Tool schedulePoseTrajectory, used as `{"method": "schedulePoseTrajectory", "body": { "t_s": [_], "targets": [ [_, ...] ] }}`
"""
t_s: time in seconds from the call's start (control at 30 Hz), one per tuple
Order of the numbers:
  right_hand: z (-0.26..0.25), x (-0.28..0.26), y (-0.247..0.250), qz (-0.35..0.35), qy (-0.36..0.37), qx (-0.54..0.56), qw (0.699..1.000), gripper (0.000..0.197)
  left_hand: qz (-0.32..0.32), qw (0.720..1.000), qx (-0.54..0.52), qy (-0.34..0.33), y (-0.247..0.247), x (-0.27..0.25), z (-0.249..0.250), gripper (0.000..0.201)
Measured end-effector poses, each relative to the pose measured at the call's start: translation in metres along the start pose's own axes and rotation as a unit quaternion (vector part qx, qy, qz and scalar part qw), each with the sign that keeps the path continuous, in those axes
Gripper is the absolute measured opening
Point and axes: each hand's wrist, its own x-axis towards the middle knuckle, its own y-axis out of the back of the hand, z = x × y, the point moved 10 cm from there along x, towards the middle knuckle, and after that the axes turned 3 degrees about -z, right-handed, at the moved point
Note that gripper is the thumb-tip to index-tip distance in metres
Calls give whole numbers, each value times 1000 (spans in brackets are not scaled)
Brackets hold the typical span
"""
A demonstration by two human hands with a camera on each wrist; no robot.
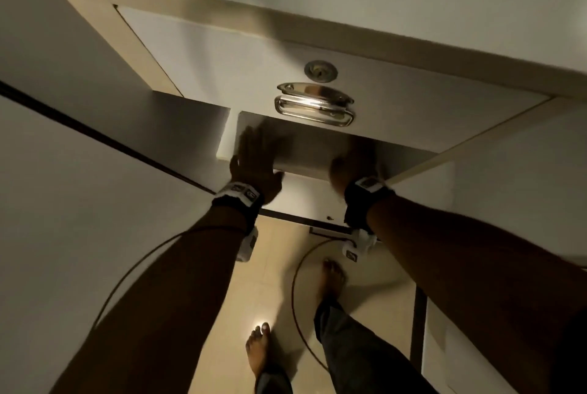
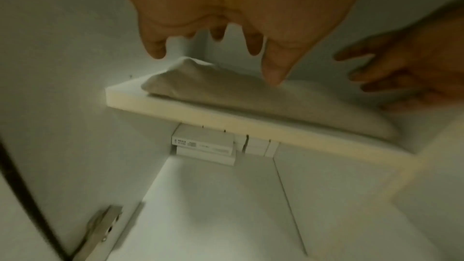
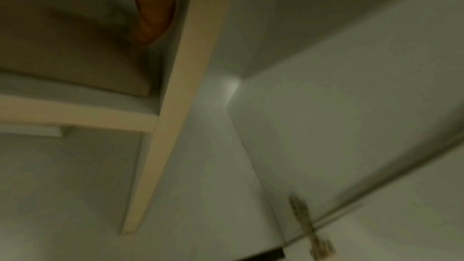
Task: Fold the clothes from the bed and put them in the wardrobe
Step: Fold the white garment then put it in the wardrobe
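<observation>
A folded pale cloth [image 2: 251, 98] lies on a white wardrobe shelf [image 2: 191, 110]. My left hand [image 2: 251, 43] hovers over the cloth's left part with fingers spread and straight, the thumb tip at its top surface. My right hand [image 2: 401, 70] lies flat on the cloth's right end, fingers stretched out. In the head view both hands, left [image 1: 254, 158] and right [image 1: 352, 168], sit on the cloth [image 1: 305, 149] at the shelf front. The right wrist view is blurred and shows the cloth [image 3: 62, 47] and part of my hand [image 3: 153, 17].
A drawer front with a metal handle [image 1: 313, 104] and a lock [image 1: 320, 71] sits just above the shelf. White boxes [image 2: 203, 144] stand at the back of the compartment below. An open door with a hinge [image 2: 100, 227] is on the left. My bare feet [image 1: 260, 349] stand on tiles.
</observation>
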Motion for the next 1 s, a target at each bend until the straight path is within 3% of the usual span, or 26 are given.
{"method": "schedulePoseTrajectory", "body": {
  "t_s": [0.03, 0.1, 0.2, 0.33, 0.43, 0.53, 0.6, 0.7, 0.8, 0.87, 1.0],
  "targets": [
    [-4, -4, -9, 5, 27, -32, 999, 68, -54, 998, 10, -4, -23, -4, 5, 91],
    [-3, -9, -44, -62, 62, -89, 992, 85, -95, 995, 24, 4, -45, -18, 5, 96],
    [16, -9, -65, -96, 68, -121, 986, 97, -66, 997, 37, -7, -42, -13, -4, 102],
    [26, -6, -63, -100, 92, -142, 981, 100, -103, 992, 65, -21, -35, -10, -7, 100],
    [29, -27, -51, -105, 90, -114, 984, 96, -73, 996, 42, 5, -15, -31, -11, 96],
    [42, -73, -43, -130, 69, -73, 986, 97, -108, 993, -21, 50, -21, -88, -5, 92],
    [53, -102, -43, -135, 41, -36, 989, 96, -123, 988, -79, 46, -31, -128, 5, 91],
    [68, -153, -37, -105, 13, 8, 994, 92, -132, 981, -143, 12, -36, -183, 29, 88],
    [71, -208, -30, -57, 10, 40, 998, 89, -132, 981, -137, -41, -32, -222, 51, 81],
    [78, -253, -25, -9, -13, 73, 997, 84, -165, 974, -139, -63, -36, -252, 62, 73],
    [103, -337, -26, 85, -70, 114, 987, 40, -269, 940, -200, -68, -64, -309, 68, 53]
  ]
}}
